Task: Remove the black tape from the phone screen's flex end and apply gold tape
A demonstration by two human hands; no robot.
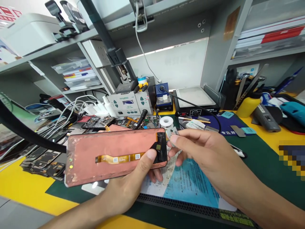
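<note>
My left hand (133, 183) grips a phone screen (90, 146) from below, its thumb pressed on the right end of the back. That back is copper-coloured, with a gold flex cable (124, 158) along it and a black strip at the right end. In my right hand (202, 149), thumb and fingers pinch a small thin metal card (173, 134) with dark lettering. The card is beside the screen's upper right corner; I cannot tell whether it touches the edge. Beneath both hands lies a blue and white printed sheet (190, 184).
Behind the screen stand a rework station (128, 103), a solder wire spool (166, 122) and a hot plate (197, 97). Stacked phone parts (47, 159) and a black hose (28, 130) are at left. A yellow bottle (249, 105) stands at right on the mat.
</note>
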